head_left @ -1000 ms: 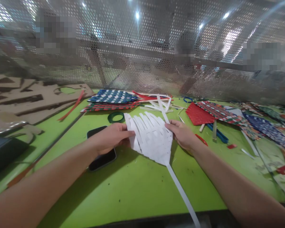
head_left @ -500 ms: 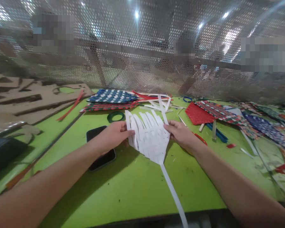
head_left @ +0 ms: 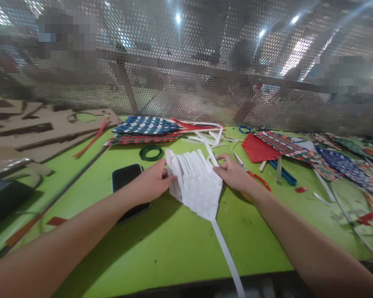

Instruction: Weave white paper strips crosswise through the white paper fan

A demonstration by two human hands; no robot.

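Head view: weave (head_left: pixel 202 190) over the counter (head_left: pixel 174 248), its tail (head_left: pixel 225 252) cut off below, phone (head_left: pixel 126 174) and scissors (head_left: pixel 240 160) part-hidden behind the forearms (head_left: pixel 81 231)! Left hand (head_left: pixel 153 180) and right hand (head_left: pixel 233 171) reach inward, fingers (head_left: pixel 170 180) pinching opposite edges.

One camera, head-worn, looking forward and down between both forearms (head_left: pixel 90 223)! The white weave (head_left: pixel 200 192) sits near, mid-view, the green bench (head_left: pixel 174 252) running back to a mesh screen (head_left: pixel 180 91)
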